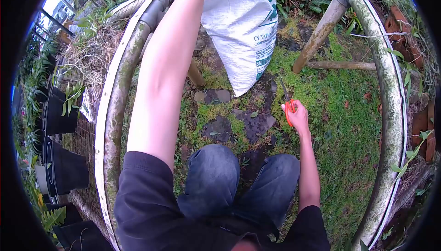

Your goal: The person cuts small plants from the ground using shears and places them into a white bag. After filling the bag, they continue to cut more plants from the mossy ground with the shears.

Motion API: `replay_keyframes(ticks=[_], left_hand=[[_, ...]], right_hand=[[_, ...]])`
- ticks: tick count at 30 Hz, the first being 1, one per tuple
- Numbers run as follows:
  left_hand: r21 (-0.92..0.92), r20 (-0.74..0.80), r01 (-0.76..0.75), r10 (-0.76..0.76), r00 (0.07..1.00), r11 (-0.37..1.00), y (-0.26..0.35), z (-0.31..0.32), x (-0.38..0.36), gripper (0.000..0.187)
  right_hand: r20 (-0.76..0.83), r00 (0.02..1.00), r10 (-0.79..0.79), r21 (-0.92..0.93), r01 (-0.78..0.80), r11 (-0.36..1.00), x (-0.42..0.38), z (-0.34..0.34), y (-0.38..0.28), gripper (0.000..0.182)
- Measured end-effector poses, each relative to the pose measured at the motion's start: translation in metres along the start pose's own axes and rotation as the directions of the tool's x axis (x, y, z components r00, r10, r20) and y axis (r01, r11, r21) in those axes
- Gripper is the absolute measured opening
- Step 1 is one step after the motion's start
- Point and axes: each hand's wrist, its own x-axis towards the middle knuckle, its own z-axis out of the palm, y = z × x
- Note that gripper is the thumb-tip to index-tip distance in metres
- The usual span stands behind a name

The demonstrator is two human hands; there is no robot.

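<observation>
My right hand [297, 115] is closed around the orange handles of a pair of scissors [289, 108]. Their dark, narrow blades point forward and lie over the mossy ground. In front of my knees a white woven sack [241, 30] with green and dark printing hangs or stands, its lower end tapering to a corner near the paving. My left arm [161, 67] stretches forward to the sack's top, where the upper frame edge cuts off the hand. What that hand's fingers do is hidden.
Weathered curved rails [117, 127] run along both sides, the right rail [386, 113] mossy. A slanted post [319, 30] and a low crossbar [342, 65] stand front right. Black pots [69, 166] line the left. Stone slabs [257, 124] lie amid grass and moss.
</observation>
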Motion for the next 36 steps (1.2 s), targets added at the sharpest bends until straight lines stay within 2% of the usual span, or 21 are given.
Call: replay_keyframes(ticks=[2,5,6,9,10,13,14,17,18,20,21,22,25,26,28,29,30,33,34,35,36], left_hand=[[0.08,0.052,0.028,-0.032,0.998,0.996,0.012,-0.008,-0.026,0.03],[0.078,-0.195,-0.009,0.024,0.981,0.997,0.013,-0.008,-0.049,0.038],[0.084,-0.216,0.085,-0.066,0.974,0.993,0.014,-0.006,-0.053,0.043],[-0.014,-0.2,0.046,-0.048,0.979,0.999,0.025,-0.019,-0.079,0.044],[0.001,-0.088,0.033,-0.033,0.996,0.999,0.03,-0.027,-0.092,0.044],[0.188,0.075,-0.135,0.123,0.99,0.973,0.017,-0.016,-0.105,0.044],[0.121,0.229,0.021,-0.049,0.972,0.992,0.027,-0.018,-0.108,0.051],[0.044,0.011,-0.261,0.26,0.965,0.964,0.022,0.007,-0.137,0.031],[-0.022,0.091,-0.207,0.208,0.974,0.978,0.023,0.015,-0.145,0.037],[-0.077,0.22,-0.2,0.212,0.952,0.977,0.038,0.012,-0.171,0.038],[-0.101,0.28,-0.195,0.216,0.935,0.976,0.044,0.015,-0.185,0.038],[-0.09,0.28,-0.227,0.243,0.929,0.97,0.048,0.018,-0.198,0.047],[-0.02,0.444,-0.116,0.113,0.889,0.993,0.051,0.021,-0.225,0.06],[-0.054,0.403,-0.146,0.156,0.902,0.988,0.046,0.024,-0.239,0.068],[-0.128,0.235,-0.179,0.205,0.95,0.975,0.039,0.03,-0.259,0.071],[-0.159,0.148,-0.197,0.221,0.964,0.967,0.034,0.033,-0.27,0.072],[-0.068,0.049,-0.258,0.262,0.964,0.964,0.027,0.036,-0.277,0.077],[0.257,-0.145,-0.338,0.382,0.913,0.906,0.048,-0.007,-0.279,0.06],[0.0,-0.092,-0.245,0.244,0.966,0.97,0.037,-0.002,-0.278,0.058],[0.015,0.019,-0.217,0.216,0.976,0.976,0.028,-0.004,-0.278,0.057],[0.039,0.018,-0.214,0.213,0.977,0.976,0.018,-0.004,-0.278,0.055]], right_hand=[[0.014,1.0,0.018,0.019,-0.019,1.0,0.003,-0.003,-0.005,0.055],[0.01,1.0,0.009,0.001,-0.009,1.0,0.007,-0.005,-0.003,0.055],[0.006,1.0,0.002,-0.01,-0.002,1.0,0.009,-0.003,-0.002,0.054],[0.003,1.0,-0.003,0.033,0.003,0.999,0.017,0.005,0.001,0.053],[0.015,1.0,0.012,0.071,-0.013,0.997,0.019,0.006,-0.004,0.053],[0.014,0.999,0.033,0.097,-0.035,0.995,0.024,0.007,-0.018,0.049],[-0.001,1.0,0.025,0.104,-0.025,0.994,0.027,0.007,-0.024,0.049],[-0.036,0.999,0.013,0.136,-0.008,0.991,0.033,0.006,-0.04,0.049],[-0.042,0.999,0.016,0.149,-0.009,0.989,0.035,0.004,-0.042,0.05],[-0.057,0.998,-0.008,0.163,0.017,0.987,0.036,0.003,-0.037,0.048],[-0.025,0.999,0.028,0.171,-0.023,0.985,0.037,0.003,-0.029,0.047],[0.007,0.998,0.063,0.179,-0.063,0.982,0.039,0.003,-0.022,0.047],[0.073,0.991,0.112,0.175,-0.124,0.977,0.028,0.006,-0.001,0.044],[0.093,0.989,0.116,0.168,-0.13,0.977,0.023,0.008,0.002,0.044],[0.148,0.984,0.099,0.124,-0.118,0.985,0.011,0.019,0.014,0.042],[0.169,0.984,0.053,0.166,-0.081,0.983,0.004,0.03,0.022,0.041],[0.223,0.973,0.06,0.108,-0.085,0.99,-0.004,0.041,0.03,0.04],[0.304,0.952,0.023,-0.06,-0.005,0.998,-0.032,0.071,0.051,0.036],[0.333,0.941,0.058,-0.114,-0.021,0.993,-0.043,0.079,0.05,0.037],[0.361,0.928,0.094,-0.169,-0.034,0.985,-0.051,0.084,0.053,0.038],[0.352,0.931,0.096,-0.193,-0.028,0.981,-0.057,0.103,0.073,0.039]])
